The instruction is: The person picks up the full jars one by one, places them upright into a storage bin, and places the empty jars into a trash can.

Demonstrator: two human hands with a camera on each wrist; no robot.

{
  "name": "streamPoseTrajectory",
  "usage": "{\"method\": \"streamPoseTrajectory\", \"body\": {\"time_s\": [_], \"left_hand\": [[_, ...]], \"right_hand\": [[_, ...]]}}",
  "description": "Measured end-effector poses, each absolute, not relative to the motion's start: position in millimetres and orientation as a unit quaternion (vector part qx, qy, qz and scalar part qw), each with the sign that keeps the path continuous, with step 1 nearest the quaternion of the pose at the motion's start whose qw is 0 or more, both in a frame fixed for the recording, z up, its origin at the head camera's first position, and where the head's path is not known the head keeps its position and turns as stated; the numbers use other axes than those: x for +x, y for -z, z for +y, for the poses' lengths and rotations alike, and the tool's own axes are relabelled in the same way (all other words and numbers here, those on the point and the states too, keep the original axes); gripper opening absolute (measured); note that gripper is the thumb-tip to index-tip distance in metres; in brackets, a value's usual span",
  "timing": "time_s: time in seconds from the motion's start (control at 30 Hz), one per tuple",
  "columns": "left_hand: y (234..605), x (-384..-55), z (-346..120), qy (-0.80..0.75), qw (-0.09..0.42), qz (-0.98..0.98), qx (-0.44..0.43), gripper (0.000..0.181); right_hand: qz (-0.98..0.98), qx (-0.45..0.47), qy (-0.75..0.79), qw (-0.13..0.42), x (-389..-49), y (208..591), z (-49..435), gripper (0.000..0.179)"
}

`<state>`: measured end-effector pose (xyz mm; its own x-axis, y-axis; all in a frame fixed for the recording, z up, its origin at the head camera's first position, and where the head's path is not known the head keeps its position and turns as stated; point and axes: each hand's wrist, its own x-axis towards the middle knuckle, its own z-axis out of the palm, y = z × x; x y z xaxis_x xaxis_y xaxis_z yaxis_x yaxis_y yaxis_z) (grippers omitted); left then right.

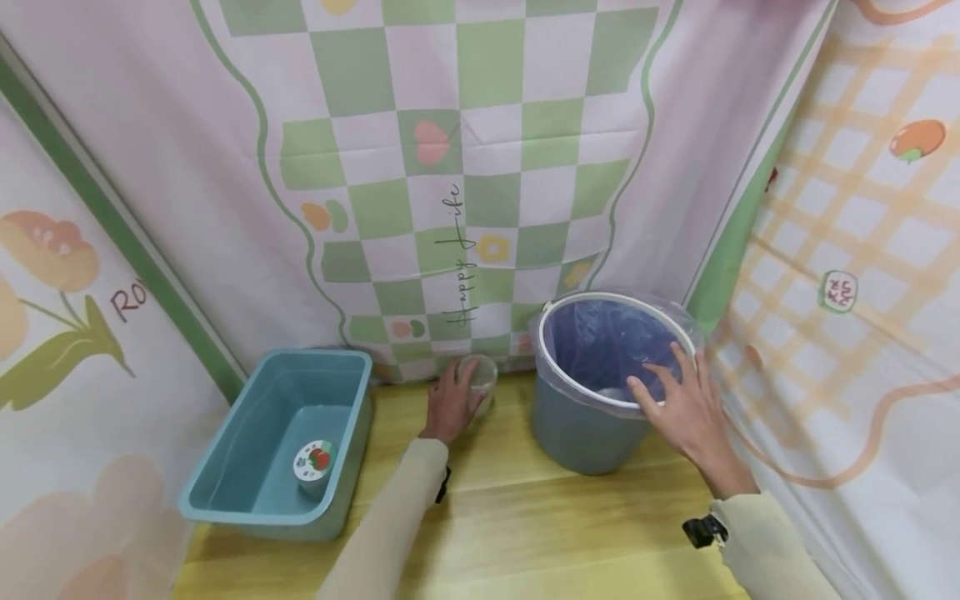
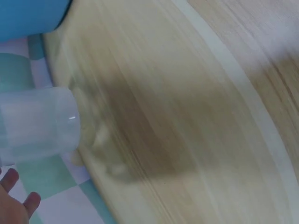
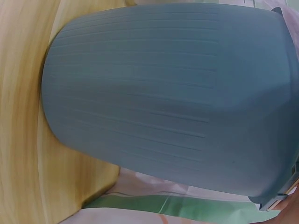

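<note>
My left hand (image 1: 450,404) holds a clear plastic cup (image 1: 483,383) near the back edge of the wooden table. In the left wrist view the translucent cup (image 2: 39,123) lies sideways across the left side, and two fingertips (image 2: 32,203) show below it. Over the near right rim of a grey-blue bin (image 1: 585,437) my right hand (image 1: 686,408) spreads its fingers. A thin purple bag (image 1: 592,337) lines the bin, held by a white ring (image 1: 555,367). The bin's ribbed side (image 3: 154,93) fills most of the right wrist view.
A teal basin (image 1: 198,500) stands on the left of the wooden table (image 1: 510,533), with a small lidded tub (image 1: 312,467) inside. Patterned cloth (image 1: 487,200) hangs right behind the table, and more cloth closes in both sides.
</note>
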<state>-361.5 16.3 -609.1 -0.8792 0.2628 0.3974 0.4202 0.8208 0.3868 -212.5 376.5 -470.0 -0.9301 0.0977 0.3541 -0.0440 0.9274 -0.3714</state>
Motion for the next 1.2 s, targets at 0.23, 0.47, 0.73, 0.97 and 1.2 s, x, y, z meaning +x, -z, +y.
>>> {"method": "streamPoseTrajectory", "body": {"time_s": [0.23, 0.47, 0.73, 0.97, 1.2], "left_hand": [[601.5, -358.1, 9.0, 0.271, 0.179, -0.922, -0.210, 0.071], [593.3, -354.9, 5.5, 0.284, 0.165, -0.917, -0.226, 0.074], [568.4, -345.9, 1.9, 0.298, 0.177, -0.908, -0.234, 0.072], [543.4, -341.5, 1.9, 0.299, 0.217, -0.895, -0.249, 0.072], [514.5, -336.9, 4.7, 0.317, 0.233, -0.881, -0.263, 0.073]], "right_hand": [[-0.964, -0.012, -0.191, 0.182, -212.9, 469.4, 376.7, 0.067], [-0.965, -0.013, -0.187, 0.183, -213.8, 468.9, 376.8, 0.067], [-0.965, -0.011, -0.188, 0.184, -214.7, 469.7, 376.7, 0.067], [-0.965, -0.009, -0.191, 0.181, -215.0, 469.2, 377.9, 0.068], [-0.963, -0.008, -0.195, 0.188, -216.2, 470.8, 378.0, 0.065]]}}
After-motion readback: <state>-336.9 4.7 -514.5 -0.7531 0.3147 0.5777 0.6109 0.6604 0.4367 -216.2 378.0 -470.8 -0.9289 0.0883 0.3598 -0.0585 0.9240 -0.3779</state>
